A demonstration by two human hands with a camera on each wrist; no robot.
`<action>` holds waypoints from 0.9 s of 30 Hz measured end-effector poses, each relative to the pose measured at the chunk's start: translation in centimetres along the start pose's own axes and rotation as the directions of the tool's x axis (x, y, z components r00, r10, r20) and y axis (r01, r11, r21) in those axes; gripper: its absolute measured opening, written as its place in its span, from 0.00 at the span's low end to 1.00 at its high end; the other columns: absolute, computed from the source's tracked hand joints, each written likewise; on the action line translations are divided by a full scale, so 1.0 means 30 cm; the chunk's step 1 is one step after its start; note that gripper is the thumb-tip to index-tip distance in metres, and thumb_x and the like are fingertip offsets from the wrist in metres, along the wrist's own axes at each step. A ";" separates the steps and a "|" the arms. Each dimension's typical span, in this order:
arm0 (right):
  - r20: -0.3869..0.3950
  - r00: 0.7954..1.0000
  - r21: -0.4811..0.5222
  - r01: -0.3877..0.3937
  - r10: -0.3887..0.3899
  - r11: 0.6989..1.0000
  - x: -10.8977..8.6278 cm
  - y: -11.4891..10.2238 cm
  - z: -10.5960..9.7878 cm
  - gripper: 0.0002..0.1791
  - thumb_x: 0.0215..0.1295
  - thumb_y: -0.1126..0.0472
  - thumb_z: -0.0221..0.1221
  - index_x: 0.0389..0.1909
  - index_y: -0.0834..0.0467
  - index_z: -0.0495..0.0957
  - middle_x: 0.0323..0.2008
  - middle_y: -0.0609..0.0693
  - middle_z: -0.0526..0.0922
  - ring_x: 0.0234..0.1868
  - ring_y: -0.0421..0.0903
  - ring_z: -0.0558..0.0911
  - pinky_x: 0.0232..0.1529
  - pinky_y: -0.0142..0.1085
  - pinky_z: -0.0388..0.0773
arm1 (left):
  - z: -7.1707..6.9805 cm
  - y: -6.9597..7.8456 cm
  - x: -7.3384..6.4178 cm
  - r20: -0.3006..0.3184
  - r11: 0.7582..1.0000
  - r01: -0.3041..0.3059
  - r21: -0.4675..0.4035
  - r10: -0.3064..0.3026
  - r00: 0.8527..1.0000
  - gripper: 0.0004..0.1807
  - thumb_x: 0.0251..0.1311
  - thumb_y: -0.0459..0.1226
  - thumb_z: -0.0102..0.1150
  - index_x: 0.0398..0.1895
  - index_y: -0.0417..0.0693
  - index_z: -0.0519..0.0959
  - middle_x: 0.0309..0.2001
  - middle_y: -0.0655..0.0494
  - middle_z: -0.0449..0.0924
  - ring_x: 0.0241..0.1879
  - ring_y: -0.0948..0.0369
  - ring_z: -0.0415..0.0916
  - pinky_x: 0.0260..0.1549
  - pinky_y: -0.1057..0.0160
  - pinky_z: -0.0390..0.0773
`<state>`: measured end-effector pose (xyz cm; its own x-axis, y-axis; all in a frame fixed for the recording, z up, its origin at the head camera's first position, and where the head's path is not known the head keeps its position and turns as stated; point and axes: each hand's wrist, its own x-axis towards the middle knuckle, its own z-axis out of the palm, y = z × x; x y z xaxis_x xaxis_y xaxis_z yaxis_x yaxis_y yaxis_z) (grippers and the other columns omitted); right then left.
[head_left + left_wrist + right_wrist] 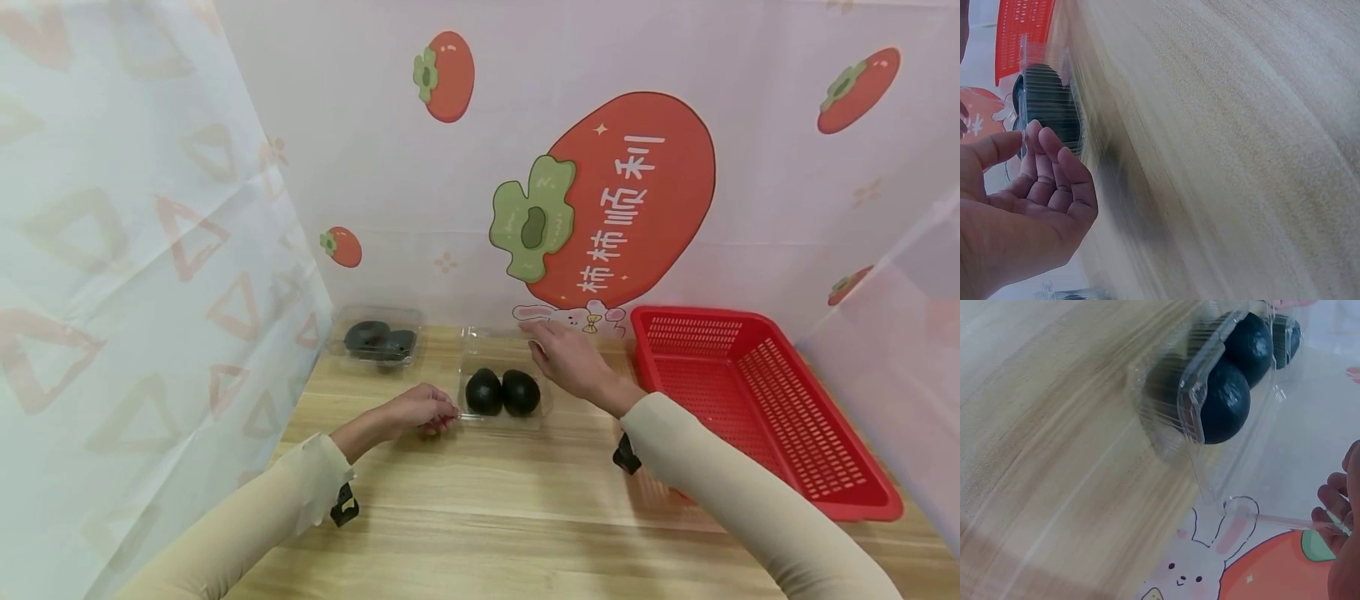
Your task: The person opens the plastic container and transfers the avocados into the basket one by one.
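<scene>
Two dark avocados [501,392] sit side by side in a clear plastic clamshell box [495,421] whose hinged lid [1272,519] stands raised at the back. My left hand [423,408] pinches the box's front left corner; in the left wrist view its thumb and index fingertip [1033,127] meet at the rim, other fingers curled. Over the box's right side, my right hand [570,357] holds the upper edge of the lid, its fingers [1334,503] bent at that edge in the right wrist view.
A second clear plastic box [411,360], with dark avocados [367,336] inside, stands at the back left. To the right is a red perforated basket [847,500]. Printed cloth walls [390,167] rise behind and at both sides of the wooden table [480,517].
</scene>
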<state>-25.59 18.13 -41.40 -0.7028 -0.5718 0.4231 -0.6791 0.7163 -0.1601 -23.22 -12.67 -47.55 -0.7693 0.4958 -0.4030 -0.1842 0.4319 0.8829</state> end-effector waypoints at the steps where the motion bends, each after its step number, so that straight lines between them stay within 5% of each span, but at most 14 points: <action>1: -0.011 1.000 0.019 -0.011 0.011 1.000 0.003 0.003 -0.001 0.24 0.73 0.63 0.66 0.67 0.63 0.77 0.60 0.60 0.86 0.54 0.57 0.88 0.56 0.51 0.85 | 0.000 -0.001 0.000 0.002 1.000 0.000 0.000 0.000 1.000 0.14 0.77 0.35 0.55 0.44 0.29 0.84 0.32 0.50 0.83 0.30 0.61 0.76 0.32 0.65 0.76; 6: -0.048 0.996 0.135 -0.072 0.079 0.988 0.022 0.020 -0.001 0.24 0.76 0.64 0.62 0.70 0.60 0.77 0.64 0.57 0.84 0.56 0.55 0.88 0.60 0.51 0.83 | -0.004 -0.010 0.004 0.002 1.000 -0.006 0.006 0.006 1.000 0.14 0.77 0.35 0.56 0.43 0.30 0.84 0.32 0.50 0.82 0.30 0.61 0.76 0.31 0.65 0.76; 13: -0.067 0.983 0.232 -0.150 0.170 0.961 0.035 0.049 -0.001 0.20 0.74 0.67 0.62 0.65 0.64 0.80 0.58 0.62 0.87 0.57 0.57 0.88 0.60 0.54 0.83 | 0.003 -0.002 -0.004 -0.080 0.989 -0.051 0.141 0.063 0.995 0.13 0.75 0.36 0.58 0.49 0.34 0.83 0.37 0.45 0.84 0.32 0.58 0.78 0.32 0.62 0.77; 17: -0.072 0.972 0.260 -0.197 0.222 0.945 0.036 0.061 0.002 0.20 0.74 0.68 0.62 0.64 0.68 0.79 0.58 0.64 0.86 0.57 0.59 0.87 0.59 0.55 0.83 | 0.013 0.001 0.001 -0.153 0.964 -0.090 0.252 0.131 0.979 0.24 0.72 0.38 0.62 0.64 0.32 0.75 0.52 0.41 0.82 0.50 0.49 0.81 0.51 0.52 0.81; 21: -0.071 0.958 0.296 -0.245 0.278 0.923 0.038 0.067 0.005 0.20 0.75 0.68 0.61 0.64 0.69 0.79 0.57 0.64 0.86 0.55 0.60 0.88 0.58 0.55 0.83 | 0.023 0.001 0.006 -0.182 0.915 -0.107 0.388 0.190 0.965 0.44 0.69 0.43 0.66 0.79 0.30 0.58 0.73 0.31 0.67 0.73 0.34 0.63 0.72 0.36 0.65; 27: -0.061 0.930 0.353 -0.319 0.361 0.880 0.042 0.087 0.024 0.20 0.76 0.68 0.60 0.65 0.70 0.78 0.56 0.66 0.86 0.55 0.60 0.87 0.60 0.54 0.83 | 0.043 0.006 0.006 -0.163 0.845 -0.157 0.512 0.275 0.947 0.56 0.70 0.49 0.67 0.84 0.31 0.43 0.83 0.27 0.42 0.81 0.30 0.40 0.77 0.31 0.48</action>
<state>-28.40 18.99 -41.94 -0.8866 -0.2489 0.3899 -0.4481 0.6711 -0.5906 -22.61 -11.54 -47.79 -0.8793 0.4658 -0.0996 0.2785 0.6724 0.6858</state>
